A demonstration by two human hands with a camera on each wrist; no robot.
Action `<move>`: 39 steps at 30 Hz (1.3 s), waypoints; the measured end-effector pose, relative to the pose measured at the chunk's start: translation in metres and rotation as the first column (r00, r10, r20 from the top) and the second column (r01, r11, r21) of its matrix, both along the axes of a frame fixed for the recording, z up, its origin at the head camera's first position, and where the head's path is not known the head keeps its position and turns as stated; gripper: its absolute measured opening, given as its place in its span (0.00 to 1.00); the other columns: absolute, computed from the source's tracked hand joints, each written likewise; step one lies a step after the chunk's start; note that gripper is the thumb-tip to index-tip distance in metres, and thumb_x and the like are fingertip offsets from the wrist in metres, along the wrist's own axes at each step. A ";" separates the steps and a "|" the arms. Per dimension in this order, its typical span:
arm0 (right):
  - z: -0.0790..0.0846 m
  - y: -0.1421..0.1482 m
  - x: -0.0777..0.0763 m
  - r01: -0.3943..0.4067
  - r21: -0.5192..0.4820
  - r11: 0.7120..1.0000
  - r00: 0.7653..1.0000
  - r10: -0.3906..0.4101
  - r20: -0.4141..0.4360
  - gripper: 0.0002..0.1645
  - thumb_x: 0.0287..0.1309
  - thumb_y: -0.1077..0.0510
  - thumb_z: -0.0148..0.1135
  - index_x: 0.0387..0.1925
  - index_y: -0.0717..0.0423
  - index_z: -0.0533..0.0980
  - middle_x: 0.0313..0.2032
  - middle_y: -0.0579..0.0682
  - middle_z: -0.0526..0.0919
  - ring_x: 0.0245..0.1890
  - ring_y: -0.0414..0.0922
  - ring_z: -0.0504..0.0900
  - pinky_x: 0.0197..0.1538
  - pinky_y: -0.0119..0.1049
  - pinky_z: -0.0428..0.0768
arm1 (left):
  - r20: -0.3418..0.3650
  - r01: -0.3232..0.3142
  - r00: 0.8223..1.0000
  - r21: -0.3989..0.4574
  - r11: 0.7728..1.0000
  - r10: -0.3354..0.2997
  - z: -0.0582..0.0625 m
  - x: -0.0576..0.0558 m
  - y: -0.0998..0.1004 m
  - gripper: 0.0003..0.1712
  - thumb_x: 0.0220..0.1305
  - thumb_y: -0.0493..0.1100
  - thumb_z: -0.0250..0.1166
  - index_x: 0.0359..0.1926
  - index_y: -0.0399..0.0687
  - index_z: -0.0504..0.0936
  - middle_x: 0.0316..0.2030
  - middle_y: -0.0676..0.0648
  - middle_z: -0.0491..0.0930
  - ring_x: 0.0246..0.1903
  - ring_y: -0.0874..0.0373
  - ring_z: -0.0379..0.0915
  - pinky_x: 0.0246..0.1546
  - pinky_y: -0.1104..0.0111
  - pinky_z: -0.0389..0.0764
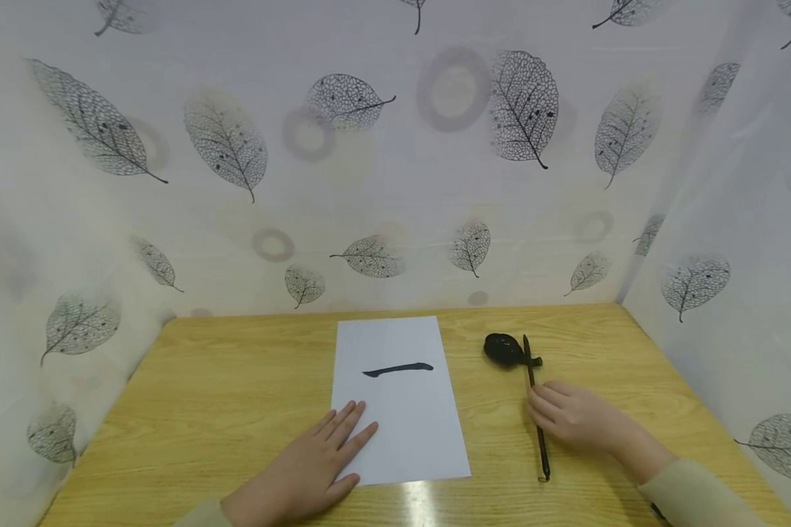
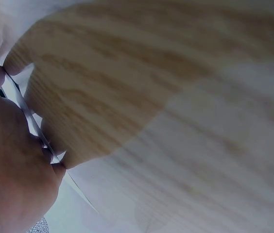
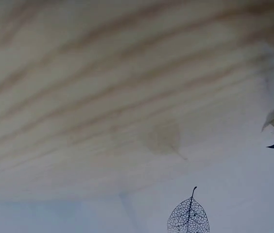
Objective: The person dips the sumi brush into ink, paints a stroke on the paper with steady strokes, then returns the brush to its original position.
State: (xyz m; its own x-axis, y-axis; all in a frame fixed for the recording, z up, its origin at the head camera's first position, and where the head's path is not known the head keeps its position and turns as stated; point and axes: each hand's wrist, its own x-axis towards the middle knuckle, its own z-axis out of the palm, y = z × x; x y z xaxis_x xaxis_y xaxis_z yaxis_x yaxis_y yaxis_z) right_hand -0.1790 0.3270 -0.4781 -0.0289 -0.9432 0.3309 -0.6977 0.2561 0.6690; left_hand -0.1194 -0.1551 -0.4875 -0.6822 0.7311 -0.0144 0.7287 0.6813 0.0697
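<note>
A white sheet of paper [image 1: 409, 432] with one black brush stroke [image 1: 398, 369] lies on the table. My left hand [image 1: 310, 461] rests on its lower left part, fingers spread and straight; the left wrist view shows that hand [image 2: 15, 160] along the thin paper edge. To the right, my right hand [image 1: 576, 417] holds a dark writing brush [image 1: 542, 446] around the middle of its shaft with curled fingers. The brush's dark tip points away from me and overlaps the short handle of a black ink dish [image 1: 503, 349]. A loop hangs at the near end.
The yellow wood-grain table [image 1: 237, 388] runs back to a pale curtain [image 1: 382, 183] printed with leaves, which also encloses both sides. A small dark object [image 1: 658, 511] shows partly beneath the right sleeve [image 1: 699, 490].
</note>
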 end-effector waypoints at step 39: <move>-0.005 0.023 -0.002 0.080 0.029 0.996 0.997 -0.080 0.004 0.39 0.83 0.70 0.23 0.41 0.57 0.85 0.43 0.56 0.91 0.41 0.47 0.90 0.45 0.40 0.90 | 0.049 -0.014 0.999 -0.046 0.999 0.016 0.010 0.000 0.003 0.39 0.82 0.64 0.46 0.85 0.55 0.57 0.85 0.38 0.51 0.83 0.44 0.52 0.80 0.49 0.65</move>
State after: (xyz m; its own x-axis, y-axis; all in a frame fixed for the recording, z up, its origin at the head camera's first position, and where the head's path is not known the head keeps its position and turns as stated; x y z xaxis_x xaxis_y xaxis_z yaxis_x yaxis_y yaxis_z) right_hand -0.1810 0.3499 -0.4831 -0.1066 -0.9470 0.3031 -0.6794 0.2919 0.6732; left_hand -0.1191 -0.1524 -0.4775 -0.6908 0.7184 -0.0814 0.7146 0.6956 0.0741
